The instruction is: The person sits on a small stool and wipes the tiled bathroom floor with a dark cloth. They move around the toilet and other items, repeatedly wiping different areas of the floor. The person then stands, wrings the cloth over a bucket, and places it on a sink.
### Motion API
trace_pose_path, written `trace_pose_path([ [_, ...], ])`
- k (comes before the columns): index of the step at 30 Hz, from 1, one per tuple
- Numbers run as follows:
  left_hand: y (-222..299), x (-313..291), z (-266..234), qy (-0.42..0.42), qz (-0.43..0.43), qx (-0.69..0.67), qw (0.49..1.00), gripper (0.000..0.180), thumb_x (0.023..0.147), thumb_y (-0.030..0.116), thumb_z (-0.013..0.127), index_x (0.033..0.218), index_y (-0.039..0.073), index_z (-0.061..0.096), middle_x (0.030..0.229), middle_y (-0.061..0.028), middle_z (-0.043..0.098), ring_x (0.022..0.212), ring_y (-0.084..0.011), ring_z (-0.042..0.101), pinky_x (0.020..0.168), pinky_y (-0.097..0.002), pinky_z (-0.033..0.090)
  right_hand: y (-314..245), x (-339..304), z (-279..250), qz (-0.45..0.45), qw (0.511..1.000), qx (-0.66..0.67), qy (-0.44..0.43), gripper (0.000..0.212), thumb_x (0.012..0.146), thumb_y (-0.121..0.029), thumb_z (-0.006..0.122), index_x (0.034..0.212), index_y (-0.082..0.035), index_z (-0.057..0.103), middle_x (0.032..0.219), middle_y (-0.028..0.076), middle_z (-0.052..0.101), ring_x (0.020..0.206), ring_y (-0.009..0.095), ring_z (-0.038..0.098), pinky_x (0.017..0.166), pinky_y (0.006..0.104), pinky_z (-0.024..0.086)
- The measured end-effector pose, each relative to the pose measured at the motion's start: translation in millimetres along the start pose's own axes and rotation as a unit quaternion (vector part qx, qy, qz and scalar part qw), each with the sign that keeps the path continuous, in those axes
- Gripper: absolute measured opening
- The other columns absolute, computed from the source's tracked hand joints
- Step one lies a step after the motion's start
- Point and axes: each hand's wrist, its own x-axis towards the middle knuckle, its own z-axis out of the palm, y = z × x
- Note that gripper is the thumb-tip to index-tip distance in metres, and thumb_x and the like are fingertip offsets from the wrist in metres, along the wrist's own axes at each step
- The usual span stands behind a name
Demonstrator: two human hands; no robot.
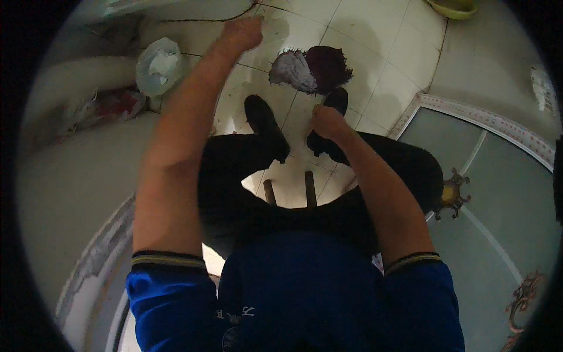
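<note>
My left hand [246, 32] is stretched far forward at the upper left, its fingers curled closed. Whatever it may hold is hidden. A thin dark cord or edge [199, 20] runs close beside it. My right hand [328, 122] is closed too, low over my right shoe [336, 101], and I cannot make out anything in its fingers. Ahead of my shoes, on the tiles, lies a shaggy-edged cloth-like piece, one half grey [291, 71] and the other dark maroon [329, 69].
To the left stands a bin lined with a white plastic bag [158, 67], with red and clear plastic bags [117, 105] beside it. A yellow-green basin [454, 8] sits at the upper right. A frosted glass door [469, 146] with ornate fittings is on the right. Two stool legs [310, 189] show below me.
</note>
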Motion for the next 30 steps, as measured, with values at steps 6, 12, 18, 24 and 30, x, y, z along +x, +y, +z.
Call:
trace_pose_path([
  [6, -40, -79, -87, 0.127, 0.030, -0.146, 0.981, 0.057, 0.098, 0.029, 0.064, 0.147, 0.001, 0.054, 0.139, -0.0263, 0.063, 0.128, -0.0425, 0.061, 0.110, -0.0467, 0.048, -56, -45, 29, 0.020, 0.992, 0.120, 0.045, 0.025, 0.095, -0.020, 0.058, 0.104, 0.000, 0.071, 0.103, 0.024, 0.072, 0.097, 0.042, 0.072, 0.087, 0.0512, 0.059],
  [12, 18, -160, -145, 0.113, 0.088, -0.293, 0.945, 0.057, 0.099, 0.027, 0.063, 0.148, 0.000, 0.053, 0.137, -0.0267, 0.065, 0.125, -0.0428, 0.063, 0.105, -0.0460, 0.051, -22, -74, 53, -0.150, 0.981, -0.115, 0.051, 0.026, 0.095, -0.021, 0.058, 0.102, 0.000, 0.072, 0.097, 0.025, 0.072, 0.095, 0.041, 0.073, 0.083, 0.0509, 0.059],
  [18, 32, -182, -136, 0.139, 0.071, -0.428, 0.890, 0.052, 0.098, 0.025, 0.065, 0.144, 0.002, 0.057, 0.136, -0.0247, 0.065, 0.120, -0.0419, 0.065, 0.106, -0.0470, 0.050, -34, -81, 14, 0.012, 0.996, 0.018, 0.082, 0.028, 0.091, -0.023, 0.062, 0.100, 0.002, 0.071, 0.108, 0.028, 0.070, 0.108, 0.043, 0.070, 0.091, 0.0517, 0.057],
  [24, 23, -196, -137, 0.051, 0.000, -0.438, 0.897, 0.055, 0.105, 0.036, 0.062, 0.155, 0.017, 0.050, 0.138, -0.0166, 0.068, 0.126, -0.0256, 0.065, 0.104, -0.0374, 0.051, 9, -26, -6, 0.123, 0.988, 0.064, 0.074, 0.049, 0.090, -0.028, 0.065, 0.133, -0.005, 0.060, 0.125, 0.028, 0.064, 0.117, 0.043, 0.065, 0.101, 0.0526, 0.054],
  [30, 31, -200, -164, 0.056, -0.016, -0.531, 0.846, 0.057, 0.104, 0.028, 0.064, 0.156, 0.011, 0.049, 0.142, -0.0172, 0.065, 0.131, -0.0247, 0.060, 0.111, -0.0372, 0.044, 53, 53, -17, 0.206, 0.968, 0.032, 0.139, 0.070, 0.089, -0.037, 0.072, 0.150, -0.013, 0.050, 0.141, 0.025, 0.055, 0.132, 0.047, 0.053, 0.106, 0.0577, 0.050],
])
